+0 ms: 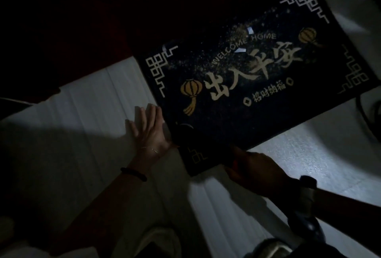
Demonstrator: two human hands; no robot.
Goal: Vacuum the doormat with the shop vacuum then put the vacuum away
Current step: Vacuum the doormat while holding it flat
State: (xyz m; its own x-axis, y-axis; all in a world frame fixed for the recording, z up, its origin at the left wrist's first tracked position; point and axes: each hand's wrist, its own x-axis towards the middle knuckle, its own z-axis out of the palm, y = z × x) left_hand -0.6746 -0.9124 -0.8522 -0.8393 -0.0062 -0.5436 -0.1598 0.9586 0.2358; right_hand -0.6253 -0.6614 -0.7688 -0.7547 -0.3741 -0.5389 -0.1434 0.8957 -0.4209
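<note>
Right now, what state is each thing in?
Doormat: flat on the floor, dusted with grit and a few paper scraps.
Left hand: open, flat on the floor beside the mat's edge.
Right hand: at the mat's near corner; grip too dark to tell.
Floor: pale, partly shadowed.

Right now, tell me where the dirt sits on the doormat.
In the head view, the dirt is scattered across the upper middle of the doormat, over the WELCOME HOME lettering, far from both hands at the near corner.
</note>
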